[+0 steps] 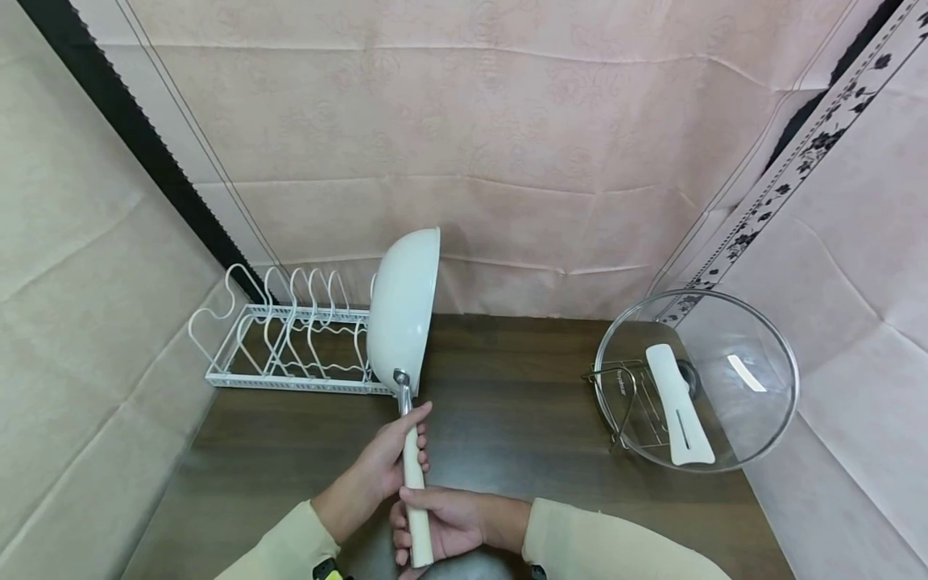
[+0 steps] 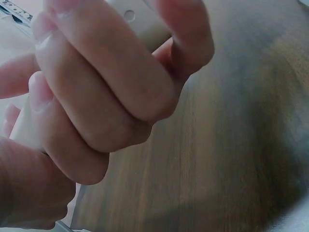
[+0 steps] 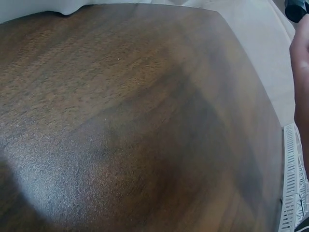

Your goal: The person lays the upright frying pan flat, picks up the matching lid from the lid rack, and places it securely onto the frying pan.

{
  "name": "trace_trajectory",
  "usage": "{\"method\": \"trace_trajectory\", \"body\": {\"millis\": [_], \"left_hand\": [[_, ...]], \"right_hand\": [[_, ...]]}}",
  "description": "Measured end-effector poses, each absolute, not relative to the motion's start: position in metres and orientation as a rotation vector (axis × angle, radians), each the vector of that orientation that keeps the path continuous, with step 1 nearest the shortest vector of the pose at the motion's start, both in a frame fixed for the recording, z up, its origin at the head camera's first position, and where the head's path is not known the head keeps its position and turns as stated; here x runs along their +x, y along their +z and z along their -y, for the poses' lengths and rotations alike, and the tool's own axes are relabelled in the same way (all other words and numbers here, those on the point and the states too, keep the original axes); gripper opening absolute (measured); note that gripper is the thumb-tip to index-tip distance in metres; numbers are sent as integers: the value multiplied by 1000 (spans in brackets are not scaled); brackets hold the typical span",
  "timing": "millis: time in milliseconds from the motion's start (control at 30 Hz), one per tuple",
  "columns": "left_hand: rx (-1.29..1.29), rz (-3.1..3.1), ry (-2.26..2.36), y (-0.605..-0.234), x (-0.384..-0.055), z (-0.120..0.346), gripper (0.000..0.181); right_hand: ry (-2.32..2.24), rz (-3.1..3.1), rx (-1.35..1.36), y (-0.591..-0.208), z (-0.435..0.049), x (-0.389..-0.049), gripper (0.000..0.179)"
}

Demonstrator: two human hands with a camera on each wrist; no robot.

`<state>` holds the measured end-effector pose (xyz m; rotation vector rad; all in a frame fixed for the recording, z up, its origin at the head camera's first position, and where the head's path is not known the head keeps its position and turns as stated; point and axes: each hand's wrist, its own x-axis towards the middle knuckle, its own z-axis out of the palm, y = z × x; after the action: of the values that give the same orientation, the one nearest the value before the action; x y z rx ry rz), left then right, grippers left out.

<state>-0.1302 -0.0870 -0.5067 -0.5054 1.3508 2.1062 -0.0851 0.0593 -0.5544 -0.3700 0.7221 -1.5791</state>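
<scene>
A white frying pan [image 1: 401, 310] stands on its side at the right end of a white wire dish rack [image 1: 297, 385]; whether it touches the rack's wires cannot be made out. Its cream handle [image 1: 420, 528] points toward me. My left hand [image 1: 384, 461] grips the handle near the metal neck, thumb along the top. Lower down, my right hand [image 1: 453, 522] holds the handle's end. In the left wrist view, the left hand's curled fingers [image 2: 96, 82] wrap the handle. The right wrist view shows mostly tabletop, with part of an arm [image 3: 301, 87] at its right edge.
On the right of the brown wooden table [image 1: 522, 403], a round glass lid [image 1: 768, 379] leans in a wire stand [image 1: 631, 387], with a white spatula [image 1: 681, 411] by it. Pale cloth walls [image 1: 478, 145] enclose the back and sides.
</scene>
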Motion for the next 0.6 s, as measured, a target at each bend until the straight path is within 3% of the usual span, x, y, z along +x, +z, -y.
{"method": "trace_trajectory", "body": {"millis": [600], "left_hand": [[-477, -1304, 2094, -506, -125, 87, 38]], "right_hand": [[-1612, -683, -397, -558, -52, -80, 43]]}}
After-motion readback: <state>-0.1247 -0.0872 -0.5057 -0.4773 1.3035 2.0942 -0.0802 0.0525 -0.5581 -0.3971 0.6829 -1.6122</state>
